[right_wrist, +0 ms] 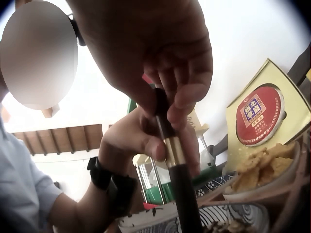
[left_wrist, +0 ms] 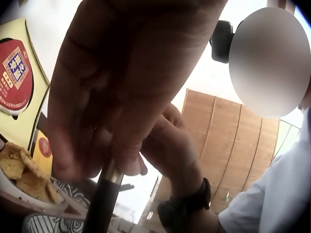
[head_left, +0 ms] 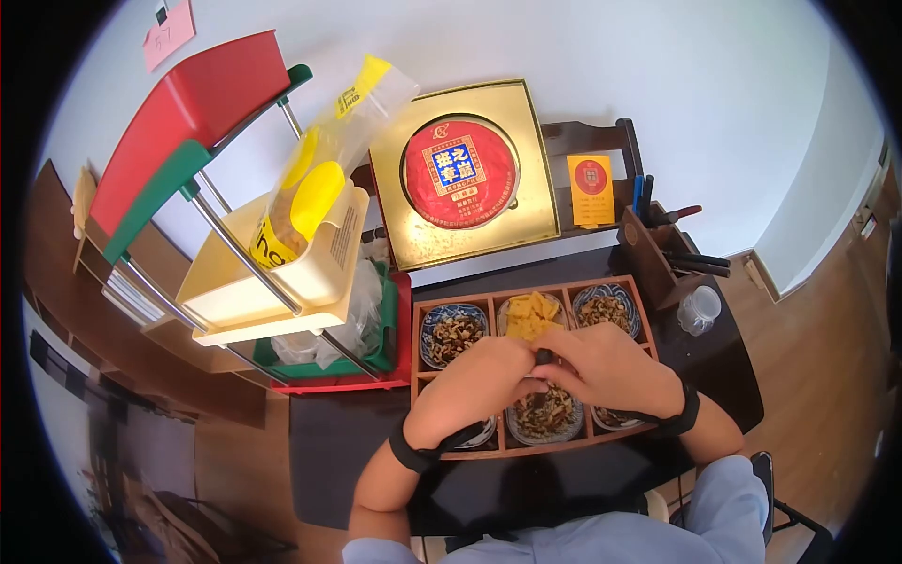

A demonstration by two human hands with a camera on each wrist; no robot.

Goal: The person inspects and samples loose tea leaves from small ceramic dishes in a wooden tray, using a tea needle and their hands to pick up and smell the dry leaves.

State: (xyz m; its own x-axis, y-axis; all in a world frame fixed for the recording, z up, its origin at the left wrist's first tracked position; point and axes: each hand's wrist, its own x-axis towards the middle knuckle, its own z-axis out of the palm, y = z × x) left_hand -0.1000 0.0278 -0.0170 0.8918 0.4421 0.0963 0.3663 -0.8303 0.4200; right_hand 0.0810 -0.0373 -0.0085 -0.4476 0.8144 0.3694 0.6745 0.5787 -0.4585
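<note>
Both hands meet over the middle of a wooden compartment tray. The left hand pinches a dark rod with a gold band at about the band. Higher up, the right hand grips the rod's upper end between thumb and fingers. The rod stands nearly upright, its lower part pointing down toward a patterned bowl of dark dried bits in the front middle compartment. Its lower tip is hidden. Just behind the hands, a bowl of yellow chips sits between two bowls of dried mix.
On the left stands a tiered rack with a cream bin, a red bin and a yellow-printed bag. A gold box leans behind the tray. Right of it are a pen holder and a clear cup.
</note>
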